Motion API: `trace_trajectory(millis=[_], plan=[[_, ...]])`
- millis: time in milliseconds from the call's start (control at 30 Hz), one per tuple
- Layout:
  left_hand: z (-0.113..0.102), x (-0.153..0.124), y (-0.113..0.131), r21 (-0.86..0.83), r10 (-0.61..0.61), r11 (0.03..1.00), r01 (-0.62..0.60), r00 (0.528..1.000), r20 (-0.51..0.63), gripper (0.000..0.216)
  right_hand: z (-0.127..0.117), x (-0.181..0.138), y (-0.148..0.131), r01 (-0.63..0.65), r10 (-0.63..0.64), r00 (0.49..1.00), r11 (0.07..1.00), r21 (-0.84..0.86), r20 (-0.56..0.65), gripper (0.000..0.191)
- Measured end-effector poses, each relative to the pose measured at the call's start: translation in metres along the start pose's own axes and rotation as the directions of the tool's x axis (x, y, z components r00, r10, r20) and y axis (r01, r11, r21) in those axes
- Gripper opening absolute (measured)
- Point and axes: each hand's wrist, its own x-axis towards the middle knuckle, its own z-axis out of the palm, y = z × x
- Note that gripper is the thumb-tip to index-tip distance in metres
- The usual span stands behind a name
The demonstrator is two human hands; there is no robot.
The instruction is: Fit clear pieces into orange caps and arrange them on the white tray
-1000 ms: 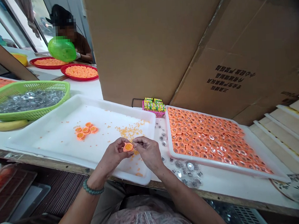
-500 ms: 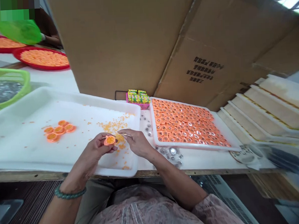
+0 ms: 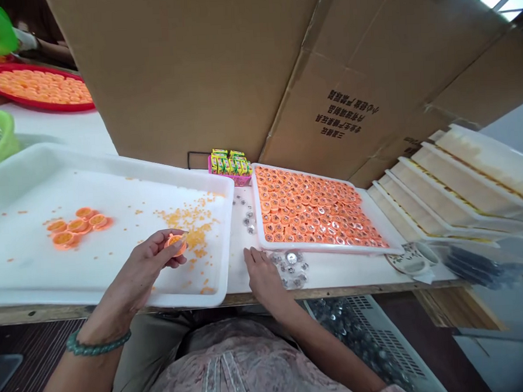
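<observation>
My left hand [image 3: 153, 257] grips a small round orange plastic case [image 3: 175, 244] between thumb and fingers, with yellow bits showing inside it. It is above the right part of a white tray [image 3: 229, 244]. Several similar orange cases [image 3: 76, 225] with yellow insides lie in a cluster farther left in the tray. Loose yellow bits [image 3: 196, 234] are scattered near my left hand. My right hand [image 3: 266, 277] is on the table just right of the tray, fingers bent and a little apart. Beside its fingertips lie small clear discs [image 3: 293, 270]; its palm side is hidden.
A second white tray [image 3: 325, 248] holds rows of orange cases with clear tops. Behind stand a pink basket [image 3: 236, 180] of yellow-green packets and a tall cardboard sheet [image 3: 193, 71]. Stacked white trays [image 3: 441, 192] are at right. A co-worker's arm shows beyond a red tray [image 3: 41, 105].
My right hand has moved from beside the orange case, over the tray, right to the table by the clear discs. My left hand still holds the case, now turned; the view has shifted right.
</observation>
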Motion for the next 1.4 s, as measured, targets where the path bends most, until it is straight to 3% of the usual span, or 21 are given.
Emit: trace_trajectory(millis=[100, 200, 300, 400, 467, 533, 633, 767, 867, 1000, 1167, 1400], plan=[[0.001, -0.001, 0.001, 0.035, 0.002, 0.999, -0.002, 1.000, -0.017, 0.043, 0.008, 0.003, -0.002, 0.007, -0.007, 1.000, 1.000, -0.027, 0.013, 0.037], [0.002, -0.002, 0.003, 0.059, 0.010, 0.998, -0.008, 0.999, -0.033, 0.045, 0.012, 0.006, 0.005, 0.007, -0.008, 1.000, 0.998, 0.068, 0.013, 0.024], [0.003, -0.002, 0.002, 0.076, 0.024, 0.997, -0.021, 0.999, -0.035, 0.046, 0.015, 0.006, 0.010, 0.008, 0.008, 0.998, 0.967, 0.254, -0.061, 0.017], [0.002, -0.002, 0.001, 0.088, 0.038, 0.996, -0.035, 0.999, -0.031, 0.046, 0.011, 0.004, 0.011, 0.019, 0.081, 0.983, 0.852, 0.522, -0.166, 0.021], [0.001, -0.002, 0.000, 0.091, 0.043, 0.995, -0.041, 0.999, -0.016, 0.046, 0.002, 0.005, 0.009, 0.019, 0.170, 0.969, 0.674, 0.739, -0.180, 0.024], [0.000, -0.002, -0.001, 0.097, 0.045, 0.994, -0.045, 0.999, 0.003, 0.045, -0.013, 0.008, 0.007, -0.007, 0.242, 0.965, 0.397, 0.918, -0.098, 0.023], [0.000, -0.002, -0.002, 0.110, 0.045, 0.993, -0.046, 0.999, 0.015, 0.042, -0.036, 0.019, 0.002, -0.026, 0.228, 0.973, 0.010, 1.000, 0.023, 0.017], [0.000, -0.003, -0.003, 0.110, 0.057, 0.992, -0.061, 0.998, 0.033, 0.041, -0.052, 0.034, -0.010, 0.010, 0.172, 0.984, -0.283, 0.959, 0.041, 0.014], [0.001, -0.003, -0.003, 0.100, 0.070, 0.992, -0.074, 0.997, 0.043, 0.041, -0.054, 0.042, -0.023, -0.031, 0.099, 0.992, -0.414, 0.910, 0.079, 0.027], [0.002, -0.003, -0.001, 0.059, 0.074, 0.995, -0.077, 0.995, 0.067, 0.039, -0.056, 0.049, -0.037, -0.067, 0.017, 0.997, -0.419, 0.906, 0.081, 0.030], [0.002, -0.003, -0.001, -0.037, 0.077, 0.997, -0.074, 0.993, 0.094, 0.038, -0.062, 0.057, -0.044, -0.046, -0.063, 0.998, -0.284, 0.958, 0.029, 0.016], [0.000, -0.003, -0.004, -0.075, 0.075, 0.995, -0.066, 0.991, 0.113, 0.036, -0.068, 0.062, -0.052, -0.050, 0.012, 0.998, -0.206, 0.977, 0.054, 0.021]])
